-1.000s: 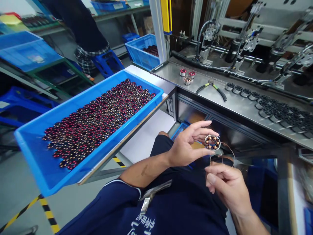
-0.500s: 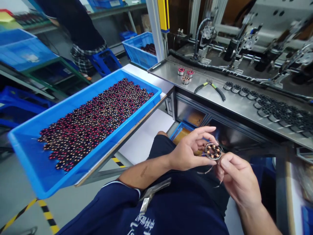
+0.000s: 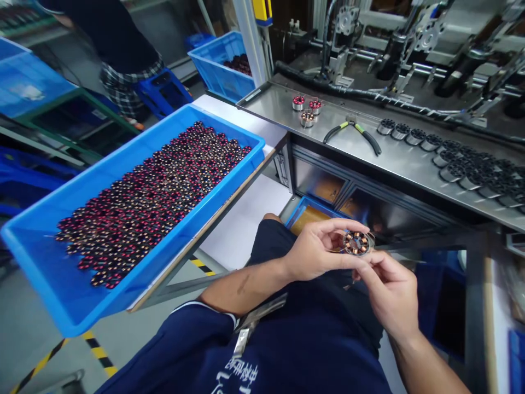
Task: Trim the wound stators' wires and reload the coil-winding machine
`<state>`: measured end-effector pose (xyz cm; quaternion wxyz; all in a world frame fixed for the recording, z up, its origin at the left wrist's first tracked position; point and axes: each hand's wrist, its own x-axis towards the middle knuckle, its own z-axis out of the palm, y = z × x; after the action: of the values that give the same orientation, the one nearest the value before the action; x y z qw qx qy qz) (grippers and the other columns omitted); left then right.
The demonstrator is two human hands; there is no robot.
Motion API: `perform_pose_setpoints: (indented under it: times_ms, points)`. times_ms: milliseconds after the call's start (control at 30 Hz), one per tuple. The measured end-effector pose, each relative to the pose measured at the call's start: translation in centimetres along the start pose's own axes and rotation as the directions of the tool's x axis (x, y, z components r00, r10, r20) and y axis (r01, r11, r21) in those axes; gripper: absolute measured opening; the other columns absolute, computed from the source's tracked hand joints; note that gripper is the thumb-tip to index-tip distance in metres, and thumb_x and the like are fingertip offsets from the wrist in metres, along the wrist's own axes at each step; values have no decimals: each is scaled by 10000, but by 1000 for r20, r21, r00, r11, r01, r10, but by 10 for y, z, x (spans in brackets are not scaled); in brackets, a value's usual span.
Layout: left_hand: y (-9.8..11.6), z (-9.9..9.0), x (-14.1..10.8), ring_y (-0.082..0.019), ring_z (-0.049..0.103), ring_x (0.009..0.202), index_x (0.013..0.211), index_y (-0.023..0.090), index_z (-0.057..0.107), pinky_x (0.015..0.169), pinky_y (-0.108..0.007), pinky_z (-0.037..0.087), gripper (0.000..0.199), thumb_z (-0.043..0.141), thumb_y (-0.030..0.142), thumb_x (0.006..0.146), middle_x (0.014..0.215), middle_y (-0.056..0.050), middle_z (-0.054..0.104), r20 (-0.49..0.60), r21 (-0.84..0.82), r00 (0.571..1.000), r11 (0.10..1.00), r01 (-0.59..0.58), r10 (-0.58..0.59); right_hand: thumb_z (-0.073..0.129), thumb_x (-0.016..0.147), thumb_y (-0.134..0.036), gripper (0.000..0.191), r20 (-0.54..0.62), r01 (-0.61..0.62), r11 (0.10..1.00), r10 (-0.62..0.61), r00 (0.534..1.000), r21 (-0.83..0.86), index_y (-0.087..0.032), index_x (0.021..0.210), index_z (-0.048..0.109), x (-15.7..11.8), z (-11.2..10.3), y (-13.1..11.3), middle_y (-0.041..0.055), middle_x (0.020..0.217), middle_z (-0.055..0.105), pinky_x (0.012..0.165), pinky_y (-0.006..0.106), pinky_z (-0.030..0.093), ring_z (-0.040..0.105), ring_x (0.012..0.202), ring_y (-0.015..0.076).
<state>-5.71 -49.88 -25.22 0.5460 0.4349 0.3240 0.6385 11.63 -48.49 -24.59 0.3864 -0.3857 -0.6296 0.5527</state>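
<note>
A round motor stator [image 3: 356,243] with copper windings and loose thin wires is held over my lap. Thumb and fingers of my left hand [image 3: 318,249] pinch it from the left side. My right hand [image 3: 389,287] has its thumb and fingers closed at the stator's lower right edge, where the wires are; the wire ends there are partly hidden by the fingers. To the left stands a blue tray [image 3: 39,262] with a dense layer of similar red and copper wound stators [image 3: 151,197].
On the metal bench [image 3: 324,148] lie green-and-black pliers [image 3: 353,128], red wound stators [image 3: 307,117] and rows of black-topped ones [image 3: 430,142]. Machine fixtures [image 3: 426,38] stand behind. Another person [image 3: 118,38] is at the upper left, near a blue crate [image 3: 223,68].
My right hand has moved up and left, closer to my left hand. The stator is slightly higher and its loose wires show less. The whole view has shifted a little.
</note>
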Motion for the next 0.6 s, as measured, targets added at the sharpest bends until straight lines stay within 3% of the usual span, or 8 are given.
perform_pose_setpoints:
  times_ms: [67,133,200,267,367,467,533,600]
  points:
    - [2,0,-1,-207,726,1003,1100,176,725,908,-329,603,428,859,175,694,1107,-111,751,10,264,977,942,-207,212,683,892,-250,39,-42,107,994,-108,993,-19,-214,905,675,1,-1,-2,37,858,626,725,291,495,595,792,177]
    - [6,-1,-1,-217,718,1036,1138,162,702,940,-348,596,429,832,173,729,1100,-127,755,87,474,921,798,-373,379,705,866,-248,116,-62,197,980,-198,978,-19,-215,968,660,2,-2,-5,58,942,602,801,328,487,583,894,208]
    - [10,-1,-1,-217,723,1039,1199,141,660,941,-342,599,472,807,144,750,1099,-143,761,155,554,876,694,-459,456,719,853,-225,130,-57,217,976,-217,974,-16,-216,959,645,2,0,-9,56,946,588,809,336,474,573,897,208]
    - [13,0,-1,-218,726,1045,1225,134,637,935,-336,603,497,793,115,754,1115,-150,760,177,553,866,681,-480,468,688,880,-192,67,-66,199,980,-199,978,-3,-216,904,631,2,3,-12,46,921,588,786,326,468,571,869,191]
    - [14,2,-3,-213,726,1046,1187,159,661,903,-308,612,472,799,102,740,1150,-128,750,106,442,923,814,-378,371,620,931,-165,97,-144,197,980,-191,971,27,-208,845,612,1,9,-12,25,841,585,719,290,454,558,798,159]
    - [11,3,-5,-186,735,996,1159,165,682,902,-280,600,447,810,111,734,1147,-112,747,23,167,994,980,-107,105,612,939,-176,111,-207,205,978,-192,959,40,-202,832,598,0,13,-8,16,799,583,686,284,447,546,752,150]
    - [8,4,-4,-166,733,965,1156,175,688,911,-279,588,459,824,118,722,1118,-98,749,27,16,999,1000,18,-18,618,934,-189,110,-216,198,979,-185,959,43,-202,828,592,-1,14,-5,20,801,588,691,299,459,554,747,156]
    - [5,4,-3,-162,722,947,1133,185,702,882,-275,591,483,857,127,679,1094,-85,737,22,-14,1000,1000,8,-7,622,929,-195,105,-219,200,979,-185,958,46,-202,829,590,-2,14,-2,27,812,587,687,307,467,560,756,165]
